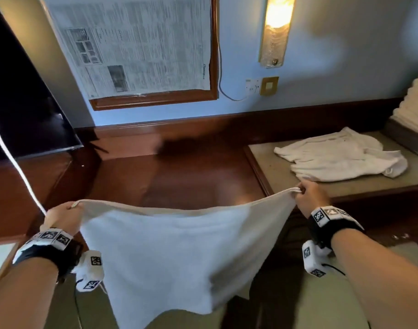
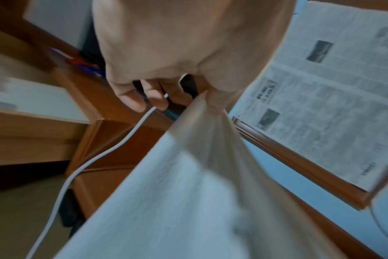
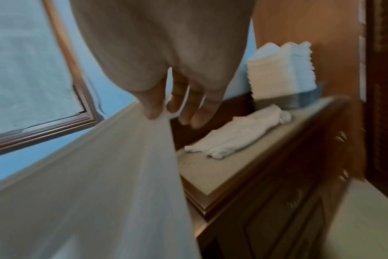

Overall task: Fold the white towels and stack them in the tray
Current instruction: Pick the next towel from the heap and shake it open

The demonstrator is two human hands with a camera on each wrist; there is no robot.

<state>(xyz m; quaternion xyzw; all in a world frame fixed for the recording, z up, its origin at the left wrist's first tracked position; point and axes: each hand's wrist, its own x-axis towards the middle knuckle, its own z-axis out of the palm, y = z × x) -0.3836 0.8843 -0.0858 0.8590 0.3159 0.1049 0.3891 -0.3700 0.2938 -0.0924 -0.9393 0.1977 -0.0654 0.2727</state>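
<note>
Head view: left hand (image 1: 60,216) and right hand (image 1: 310,198) each pinch top corner of white towel (image 1: 170,252), spread hanging in air left of worktop (image 1: 269,160); crumpled towels (image 1: 338,157) lie on worktop.

Hotel-type guest room, or furnished bedroom; cannot tell which. Evidence: pale blue wall with dark wood skirting, lit wall sconce (image 1: 275,29) in brass mount, wood frame (image 1: 153,100) covered with newspaper (image 1: 136,43), socket and brass switch plate (image 1: 269,85). Polished wood desk (image 1: 191,179), stone-topped cabinet (image 1: 269,162) with drawers, tall stack of folded white towels (image 3: 281,70), dark screen (image 1: 20,103) at left.
</note>
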